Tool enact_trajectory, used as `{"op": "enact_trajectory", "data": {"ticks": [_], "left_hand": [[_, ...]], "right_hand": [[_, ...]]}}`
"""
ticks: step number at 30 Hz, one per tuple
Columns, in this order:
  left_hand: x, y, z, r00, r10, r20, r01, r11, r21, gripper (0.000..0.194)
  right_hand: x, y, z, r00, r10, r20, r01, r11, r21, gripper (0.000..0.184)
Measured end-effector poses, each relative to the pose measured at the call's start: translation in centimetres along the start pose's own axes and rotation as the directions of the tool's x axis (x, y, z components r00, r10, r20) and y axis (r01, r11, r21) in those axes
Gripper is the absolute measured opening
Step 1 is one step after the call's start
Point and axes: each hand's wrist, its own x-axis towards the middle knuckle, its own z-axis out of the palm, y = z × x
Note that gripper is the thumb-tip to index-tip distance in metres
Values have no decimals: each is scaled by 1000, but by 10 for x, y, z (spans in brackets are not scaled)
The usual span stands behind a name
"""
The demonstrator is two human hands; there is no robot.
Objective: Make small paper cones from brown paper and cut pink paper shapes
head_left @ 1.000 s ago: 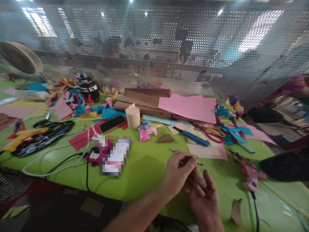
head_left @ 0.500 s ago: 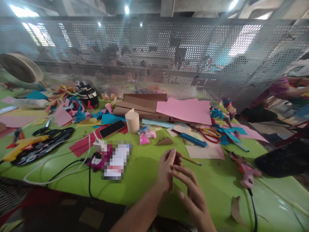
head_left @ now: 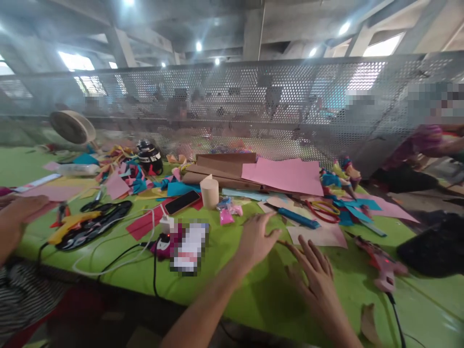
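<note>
My left hand [head_left: 256, 240] reaches forward over the green table [head_left: 224, 251], fingers stretched out and holding nothing. My right hand [head_left: 313, 273] lies beside it, lower and to the right, fingers spread above the tabletop, also without anything in it. A thin pencil-like stick [head_left: 286, 243] lies on the table between the two hands. Just beyond my left fingertips are a small pink packet [head_left: 226, 216] and a blue cutter [head_left: 294, 217]. A pale pink sheet [head_left: 319, 235] lies just ahead of my right hand.
A pink glue gun [head_left: 380, 263] lies at the right, with red-and-yellow scissors [head_left: 321, 208] farther back. A cream paper roll [head_left: 210, 192], phone [head_left: 182, 202], cables and a yellow glue gun [head_left: 68, 224] sit left. Another person's hand [head_left: 21, 212] rests far left. A perforated screen [head_left: 232, 111] backs the table.
My hands have come apart; both were closed together around something small, and now both are spread open, the left reaching forward. The camera has tilted up and turned left.
</note>
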Motion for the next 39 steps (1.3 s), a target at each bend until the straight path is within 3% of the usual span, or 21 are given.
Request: {"op": "enact_trajectory", "data": {"ticks": [2,4,7,12,17,21,24,29,33,36,39], "left_hand": [[11,-6,-4,999,11,-39,6,915,404,50],[18,-13,-4,1000,12,-10,-3,785,619,48],[23,-25,-1,1000,3,1,-3,676,737,48],[30,-44,-3,998,-10,-56,49,644,763,45],[32,-49,-5,994,14,-110,71,679,731,23],[27,-46,-12,978,37,-207,108,757,645,21],[25,-48,-26,943,46,-329,148,828,540,26],[25,-60,-46,875,27,-483,152,932,328,16],[19,-63,-47,863,34,-503,68,981,182,21],[11,-57,-44,874,56,-482,-37,998,49,24],[5,-49,-43,893,97,-440,-94,995,29,26]], "right_hand": [[-7,9,1,998,-34,48,33,999,18,46],[-13,15,4,992,-68,104,65,997,33,44],[-18,17,7,981,-102,167,101,995,14,43],[-17,12,6,976,-116,182,122,992,-26,42],[-18,14,7,977,-141,158,142,990,3,41],[-19,17,8,975,-173,139,171,985,27,40],[-20,18,8,973,-192,128,192,981,16,40],[-22,19,10,971,-205,122,205,979,11,41],[-24,21,11,972,-200,121,195,979,53,41],[-24,22,11,973,-197,122,190,979,72,41],[-25,22,10,974,-185,129,176,981,79,42]]}}
